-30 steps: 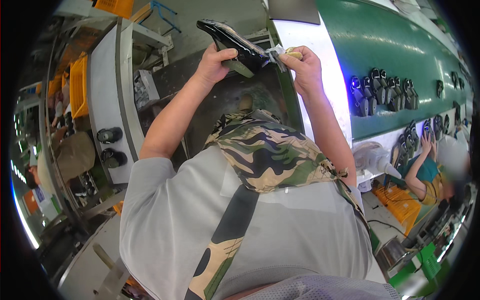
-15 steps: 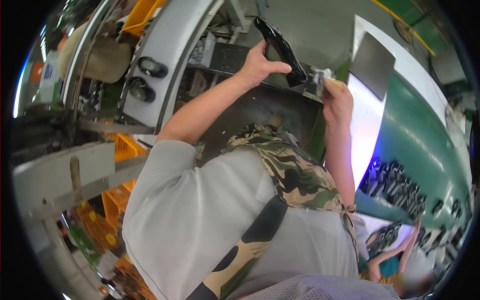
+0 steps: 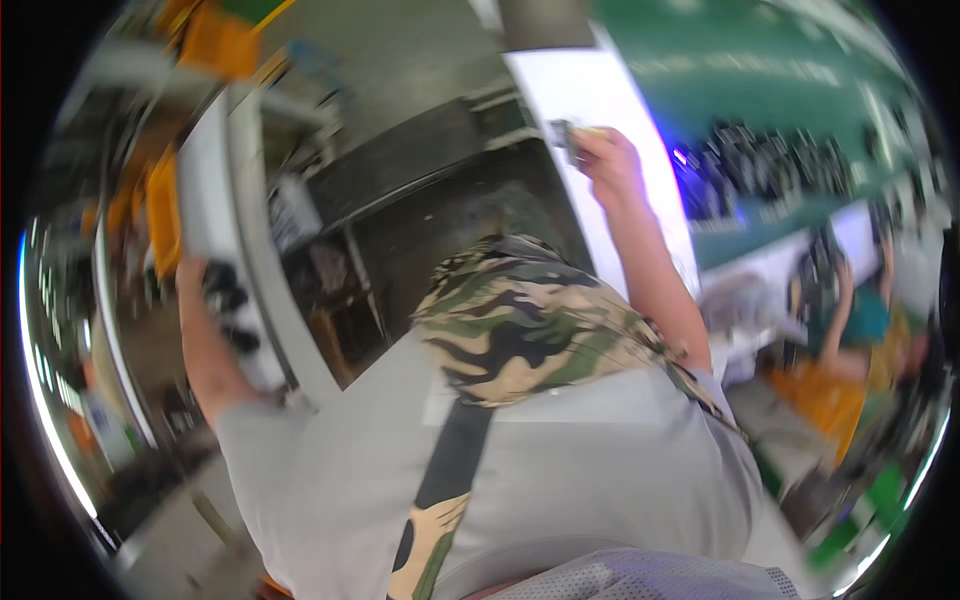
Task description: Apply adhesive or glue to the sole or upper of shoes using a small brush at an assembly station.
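My left arm stretches far to the left, and my left hand (image 3: 190, 268) is at the edge of a white shelf (image 3: 208, 180). It is smeared by motion and its fingers cannot be made out. Beside it on the shelf lie dark shoes (image 3: 225, 288), also blurred. My right hand (image 3: 612, 165) is raised over a brightly lit white surface (image 3: 545, 85), its fingers closed on a small crumpled grey-white piece (image 3: 564, 140). A bit of yellow shows at the fingertips. What the piece is made of is too blurred to tell.
A dark workbench (image 3: 460, 215) stands in front of me. Right of the lit surface is a green table (image 3: 720, 85) with rows of black shoes (image 3: 770, 165). A co-worker's arm (image 3: 845, 310) reaches in at the right. Orange crates (image 3: 160, 215) stand at the left.
My left hand has swung from above the bench, where it held a shiny black shoe, out to the left shelf. My view has turned rightward. The right hand keeps its crumpled piece.
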{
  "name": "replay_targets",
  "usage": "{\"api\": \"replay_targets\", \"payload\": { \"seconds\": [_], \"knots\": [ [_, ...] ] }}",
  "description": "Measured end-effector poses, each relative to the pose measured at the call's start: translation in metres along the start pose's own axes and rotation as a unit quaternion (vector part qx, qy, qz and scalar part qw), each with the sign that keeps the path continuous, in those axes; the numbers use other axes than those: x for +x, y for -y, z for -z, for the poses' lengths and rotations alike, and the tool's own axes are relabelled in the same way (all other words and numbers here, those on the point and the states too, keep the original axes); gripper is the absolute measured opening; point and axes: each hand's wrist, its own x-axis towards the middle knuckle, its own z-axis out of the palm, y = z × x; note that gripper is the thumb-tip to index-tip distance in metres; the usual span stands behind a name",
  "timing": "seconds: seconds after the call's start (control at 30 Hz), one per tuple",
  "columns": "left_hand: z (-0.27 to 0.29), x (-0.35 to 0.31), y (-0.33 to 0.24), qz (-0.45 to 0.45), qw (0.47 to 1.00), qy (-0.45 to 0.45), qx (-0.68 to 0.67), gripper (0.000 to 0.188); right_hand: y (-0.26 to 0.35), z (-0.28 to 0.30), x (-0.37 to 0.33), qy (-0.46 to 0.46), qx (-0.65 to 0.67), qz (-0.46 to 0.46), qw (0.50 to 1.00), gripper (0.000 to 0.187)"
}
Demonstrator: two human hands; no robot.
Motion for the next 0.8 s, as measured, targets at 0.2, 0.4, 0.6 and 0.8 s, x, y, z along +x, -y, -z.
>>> {"api": "replay_targets", "payload": {
  "seconds": [0.2,0.4,0.6,0.8],
  "knots": [
    [0.315,0.114,-0.275,0.021,0.612,-0.13,-0.78,0.042,0.015,0.126,-0.067,-0.178,0.014,0.061,0.982,0.023],
    [0.657,0.012,-0.623,-0.375,0.385,0.282,-0.795,0.056,0.032,0.206,-0.161,-0.303,0.072,0.126,0.942,0.02],
    [0.772,-0.038,-0.834,-0.348,0.373,0.446,-0.735,0.054,0.01,0.256,-0.273,-0.443,0.144,0.218,0.857,0.017],
    [0.812,-0.057,-0.857,-0.274,0.487,0.386,-0.734,0.054,-0.018,0.287,-0.337,-0.52,0.227,0.304,0.765,0.016]
  ]
}}
